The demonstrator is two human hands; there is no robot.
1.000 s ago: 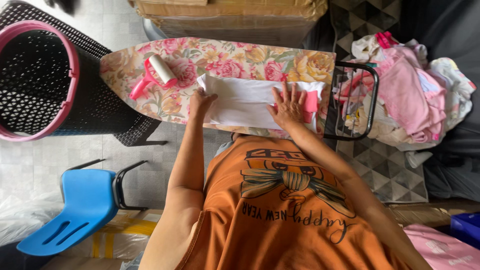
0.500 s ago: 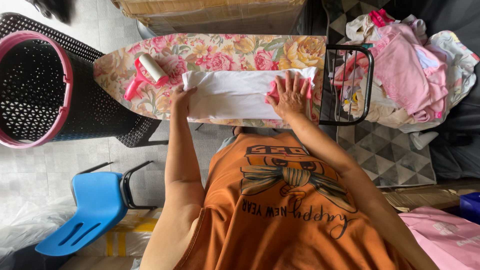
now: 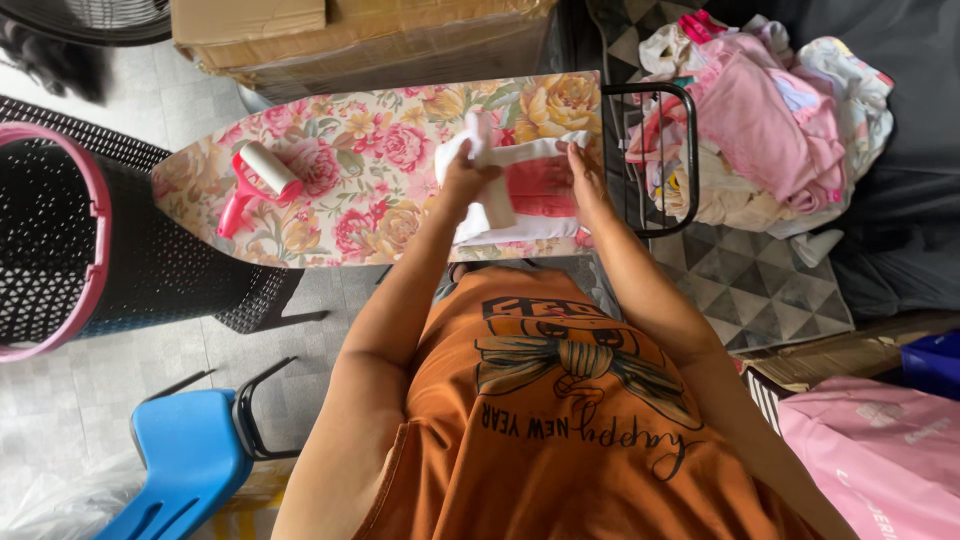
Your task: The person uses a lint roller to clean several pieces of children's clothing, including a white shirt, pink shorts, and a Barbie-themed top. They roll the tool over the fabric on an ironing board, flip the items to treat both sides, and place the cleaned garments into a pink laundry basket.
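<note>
A white and pink garment [image 3: 525, 195] lies on the right half of a floral ironing board [image 3: 340, 190]. My left hand [image 3: 465, 180] grips the garment's left end and has lifted it over toward the right, so the cloth is doubled. My right hand [image 3: 580, 180] presses flat on the garment's right part near the board's end. A pink lint roller [image 3: 252, 172] rests on the board's left part, apart from both hands.
A black wire rack [image 3: 655, 150] hangs off the board's right end. A heap of pink and white clothes [image 3: 770, 110] lies at the right. A black basket with pink rim [image 3: 60, 240] stands left, a blue chair [image 3: 185, 465] lower left, cardboard boxes [image 3: 350, 40] behind.
My left hand has carried the garment's left end rightward over the rest, folding it in half. My right hand stays pressed near the right end. The camera view shifted.
</note>
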